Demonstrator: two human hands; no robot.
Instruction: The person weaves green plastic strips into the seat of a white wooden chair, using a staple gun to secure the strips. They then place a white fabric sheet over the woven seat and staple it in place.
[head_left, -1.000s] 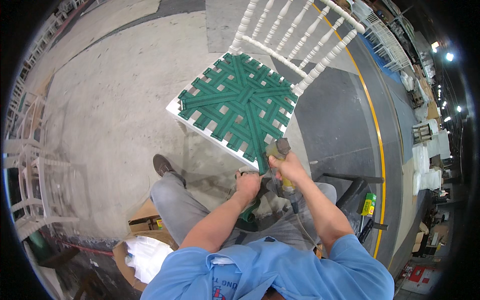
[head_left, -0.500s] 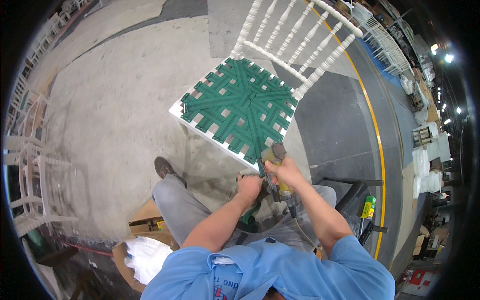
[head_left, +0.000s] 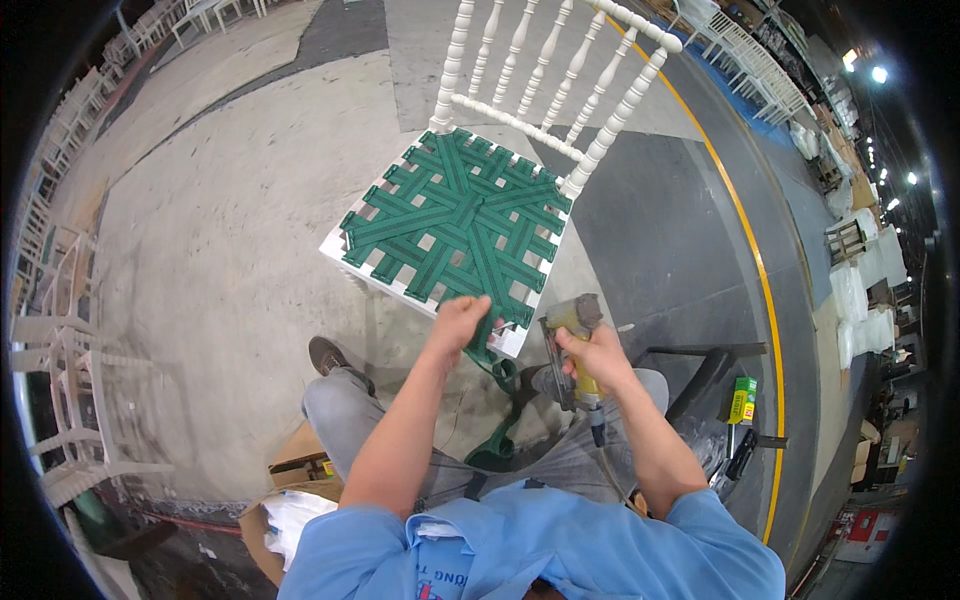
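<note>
1. Around: a large indoor workshop, with rows of spare white chairs (head_left: 765,75) along both sides and ceiling lights (head_left: 880,75) glowing at far right.
2. Underfoot: a concrete floor (head_left: 220,220), pale and scuffed at left, darker grey at right, crossed by a curving yellow line (head_left: 745,224).
3. Ahead, apparently standing on that floor: a white chair (head_left: 614,125), backrest on the far side and one front corner (head_left: 511,342) pointing toward the hands, probably for easy reach along both near edges.
4. Across the seat: green webbing (head_left: 470,210), woven in a grid, with diagonal bands crossing at the middle.
5. At lower left: an open cardboard box (head_left: 262,540) with white material inside, likely kept close for convenience.
6. Just right of the seat: a yellow and grey air gun (head_left: 570,318), gripped by the handle in the right hand (head_left: 598,358), apart from the chair, presumably to leave room at the corner.
7. Over that corner: the left hand (head_left: 463,318), fingers curled, seemingly pinching the webbing's end, perhaps for tension; exact fingertip contact impossible to tell.
8. Below: a loose strap (head_left: 495,450), green, hanging in loops.
</note>
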